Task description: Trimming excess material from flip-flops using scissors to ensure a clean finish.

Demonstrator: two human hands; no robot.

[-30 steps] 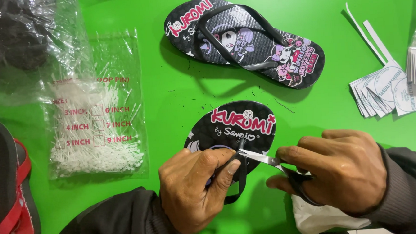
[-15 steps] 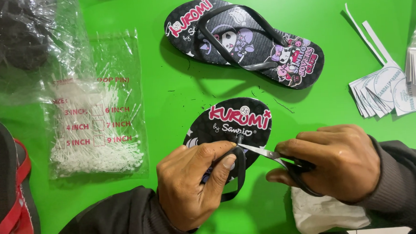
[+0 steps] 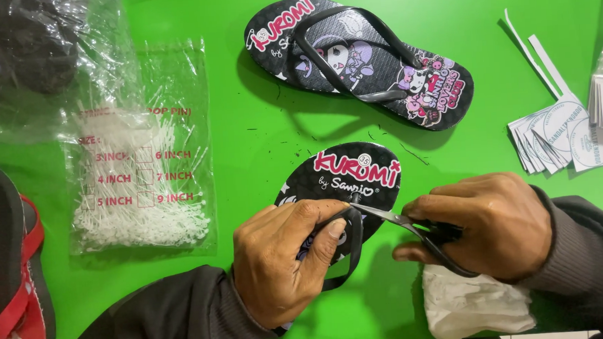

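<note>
Left hand pinches the black printed rubber flip-flop strap; right hand grips small metal scissors whose tips, right beside that thumb, could nick it or the strap.

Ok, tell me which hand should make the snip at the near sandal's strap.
Right. The right hand already holds the scissors, their tips at the strap of the near sandal. The left hand is occupied pinching that strap, so it likely serves best as the steadying hand.

Flip-flop: matt foam w/ printed top, smooth rubbery strap. Scissors: shiny metal blades, black handles. Bag: clear crinkly plastic. Tags: white paper. Surface: matt green.
</note>
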